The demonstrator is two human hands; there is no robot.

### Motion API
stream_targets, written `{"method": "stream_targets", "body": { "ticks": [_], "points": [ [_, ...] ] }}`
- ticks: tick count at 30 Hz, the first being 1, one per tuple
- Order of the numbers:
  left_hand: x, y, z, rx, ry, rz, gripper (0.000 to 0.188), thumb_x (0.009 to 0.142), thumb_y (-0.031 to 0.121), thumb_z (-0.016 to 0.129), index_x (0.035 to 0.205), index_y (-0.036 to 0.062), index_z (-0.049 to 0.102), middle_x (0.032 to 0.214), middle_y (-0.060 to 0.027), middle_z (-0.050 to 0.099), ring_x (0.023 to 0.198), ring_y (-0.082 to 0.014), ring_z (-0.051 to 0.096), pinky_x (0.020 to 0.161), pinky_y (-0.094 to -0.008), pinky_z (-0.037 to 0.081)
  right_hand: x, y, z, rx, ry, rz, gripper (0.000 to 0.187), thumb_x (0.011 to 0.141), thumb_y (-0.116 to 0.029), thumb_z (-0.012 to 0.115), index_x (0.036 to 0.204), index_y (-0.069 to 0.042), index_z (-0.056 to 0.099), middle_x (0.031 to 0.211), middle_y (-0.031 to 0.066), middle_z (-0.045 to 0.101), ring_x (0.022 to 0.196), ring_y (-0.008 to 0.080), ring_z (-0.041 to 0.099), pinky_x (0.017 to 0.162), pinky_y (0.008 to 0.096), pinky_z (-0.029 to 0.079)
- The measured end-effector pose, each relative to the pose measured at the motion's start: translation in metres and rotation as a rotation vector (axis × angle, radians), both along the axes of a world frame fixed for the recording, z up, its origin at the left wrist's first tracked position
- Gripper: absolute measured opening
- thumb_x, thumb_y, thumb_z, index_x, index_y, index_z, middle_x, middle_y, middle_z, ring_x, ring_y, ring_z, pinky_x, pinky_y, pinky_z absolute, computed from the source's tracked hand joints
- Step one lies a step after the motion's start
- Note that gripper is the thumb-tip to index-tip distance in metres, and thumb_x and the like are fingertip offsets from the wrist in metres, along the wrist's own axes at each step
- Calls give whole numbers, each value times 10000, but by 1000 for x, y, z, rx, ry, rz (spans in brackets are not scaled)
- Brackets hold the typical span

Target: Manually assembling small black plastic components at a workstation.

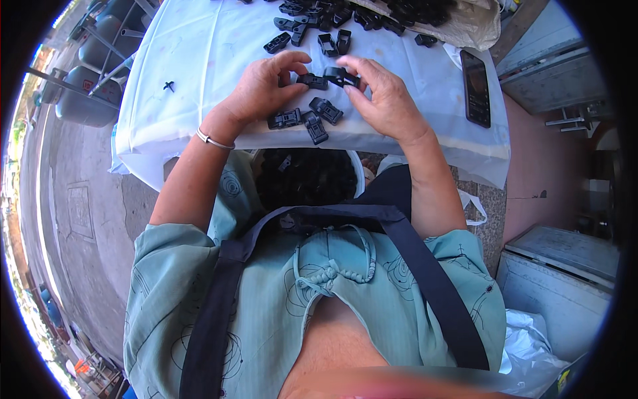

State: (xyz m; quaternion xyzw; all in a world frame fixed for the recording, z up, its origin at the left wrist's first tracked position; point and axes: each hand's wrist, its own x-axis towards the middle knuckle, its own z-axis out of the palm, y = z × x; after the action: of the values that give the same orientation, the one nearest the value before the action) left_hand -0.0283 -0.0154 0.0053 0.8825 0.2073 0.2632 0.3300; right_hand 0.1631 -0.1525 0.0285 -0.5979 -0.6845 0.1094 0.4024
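Note:
My left hand (262, 86), a bracelet at its wrist, has its thumb and fingers closed on the end of a small black plastic part (312, 81). Opposite it, my right hand (389, 103) pinches another black plastic part (341, 76) with a raised, hollow shape. The two parts are close together just above the white-covered table (199, 80). Nearer the table's front edge lie several more black parts (315, 127), oblong with moulded openings. Two hollow black pieces (327, 44) stand beyond my hands, side by side.
A heap of black parts (312, 13) covers the table's far side, by a pale sack (465, 26). A phone (476, 88) lies at the right edge. Below the front edge, a white bucket (359, 174) holds many dark pieces. A tiny black scrap (169, 86) lies left.

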Motion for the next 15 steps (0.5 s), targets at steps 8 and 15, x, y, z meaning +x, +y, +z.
{"method": "stream_targets", "body": {
  "ticks": [8,15],
  "points": [
    [3,2,-4,33,11,-12,502,717,94,763,1179,124,567,919,-70,691,606,-139,562,595,-278,505,-14,21,-20,191,-174,58,283,806,-12,654,1085,-57,667,1058,133,644,939,278,645,820,316,530],
    [4,0,-1,11,33,-6,528,700,96,778,1181,121,563,918,-75,690,606,-171,578,605,-286,517,-11,23,-25,206,-124,63,271,806,-8,658,1072,-61,676,1029,124,647,919,265,646,806,317,532]
  ]
}}
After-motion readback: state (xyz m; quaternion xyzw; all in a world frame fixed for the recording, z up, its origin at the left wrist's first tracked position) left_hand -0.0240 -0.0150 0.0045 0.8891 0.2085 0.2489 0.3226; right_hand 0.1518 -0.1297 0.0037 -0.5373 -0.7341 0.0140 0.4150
